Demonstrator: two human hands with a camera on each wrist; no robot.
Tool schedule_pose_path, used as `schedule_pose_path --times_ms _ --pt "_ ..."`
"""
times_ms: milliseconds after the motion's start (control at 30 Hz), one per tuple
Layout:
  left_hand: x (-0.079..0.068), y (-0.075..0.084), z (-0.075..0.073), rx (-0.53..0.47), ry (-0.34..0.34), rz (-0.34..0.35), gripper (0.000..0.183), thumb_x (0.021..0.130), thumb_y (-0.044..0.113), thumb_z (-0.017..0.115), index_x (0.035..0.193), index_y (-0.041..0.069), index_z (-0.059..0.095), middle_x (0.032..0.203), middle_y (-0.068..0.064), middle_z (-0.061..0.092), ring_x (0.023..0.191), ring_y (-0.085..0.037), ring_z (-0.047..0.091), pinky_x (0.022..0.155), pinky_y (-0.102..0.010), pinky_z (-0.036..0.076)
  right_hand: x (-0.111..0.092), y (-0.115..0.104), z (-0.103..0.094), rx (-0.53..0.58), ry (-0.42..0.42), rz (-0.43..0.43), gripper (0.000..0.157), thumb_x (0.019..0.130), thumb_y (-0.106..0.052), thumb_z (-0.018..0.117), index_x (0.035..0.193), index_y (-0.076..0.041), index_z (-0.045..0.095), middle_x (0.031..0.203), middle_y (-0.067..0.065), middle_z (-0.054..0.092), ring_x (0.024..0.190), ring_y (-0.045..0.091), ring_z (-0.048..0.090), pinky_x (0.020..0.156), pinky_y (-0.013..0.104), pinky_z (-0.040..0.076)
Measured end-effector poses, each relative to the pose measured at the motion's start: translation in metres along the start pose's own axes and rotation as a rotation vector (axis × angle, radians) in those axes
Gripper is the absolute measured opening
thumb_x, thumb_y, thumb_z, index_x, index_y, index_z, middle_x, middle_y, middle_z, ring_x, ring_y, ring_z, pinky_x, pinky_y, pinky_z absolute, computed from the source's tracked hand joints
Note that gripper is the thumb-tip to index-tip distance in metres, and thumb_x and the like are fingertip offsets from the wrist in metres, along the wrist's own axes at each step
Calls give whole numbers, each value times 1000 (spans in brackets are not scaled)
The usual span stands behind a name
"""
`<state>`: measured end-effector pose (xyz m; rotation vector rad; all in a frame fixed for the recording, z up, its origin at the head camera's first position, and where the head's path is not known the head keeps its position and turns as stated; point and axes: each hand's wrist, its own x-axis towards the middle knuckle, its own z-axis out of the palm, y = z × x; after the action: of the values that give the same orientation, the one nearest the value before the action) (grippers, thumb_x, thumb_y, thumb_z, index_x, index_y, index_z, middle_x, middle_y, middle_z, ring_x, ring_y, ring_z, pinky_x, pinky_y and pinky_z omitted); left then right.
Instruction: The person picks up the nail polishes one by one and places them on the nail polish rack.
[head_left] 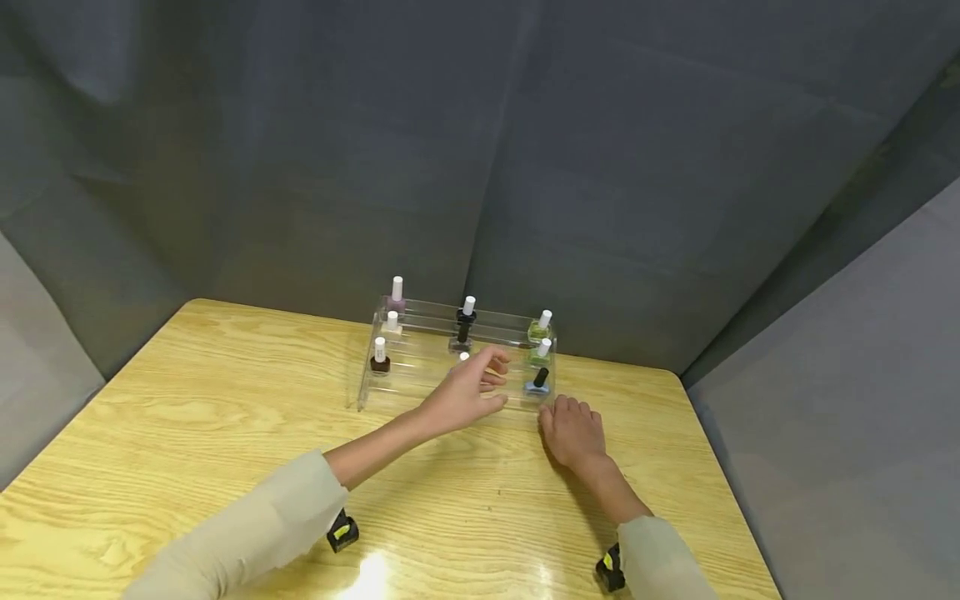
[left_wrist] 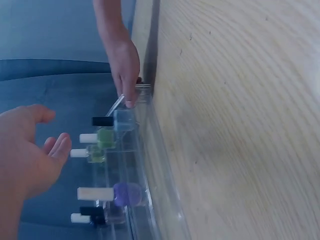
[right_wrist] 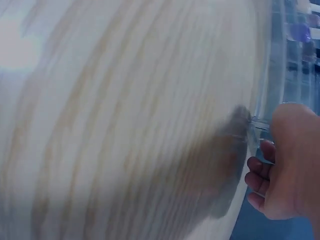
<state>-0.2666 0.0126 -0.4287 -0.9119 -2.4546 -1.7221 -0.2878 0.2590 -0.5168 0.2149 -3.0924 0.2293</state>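
A clear stepped display rack holds several nail polish bottles in three columns. My left hand hovers in front of its middle, fingers loosely bent and holding nothing. It hides most of the purple bottle, whose white cap shows above the hand. To its right stand a light blue bottle with a black cap and two green bottles with white caps. My right hand grips the rack's front right corner with curled fingers; the exact contact is partly hidden.
In the left column stand a dark bottle, a cream one and a pinkish one. Wood-grain table lies under the rack. A dark grey curtain hangs close behind it. Black wrist devices show by both sleeves.
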Motion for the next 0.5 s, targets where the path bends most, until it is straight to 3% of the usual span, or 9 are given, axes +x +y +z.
schedule_pose_path --times_ms 267,500 --pt "-31 12 -37 54 22 42 44 90 0 72 128 4 51 121 -12 61 113 -32 62 96 -36 52 -9 15 -15 123 26 -30 41 107 -46 39 91 -10 49 82 5 46 78 27 42 75 47 33" --pt "-62 2 -72 210 76 53 40 90 3 73 127 4 57 124 -9 62 114 -27 60 96 -37 51 -29 31 -34 181 83 -72 42 108 -43 40 106 -5 57 96 8 55 88 31 48 81 52 39"
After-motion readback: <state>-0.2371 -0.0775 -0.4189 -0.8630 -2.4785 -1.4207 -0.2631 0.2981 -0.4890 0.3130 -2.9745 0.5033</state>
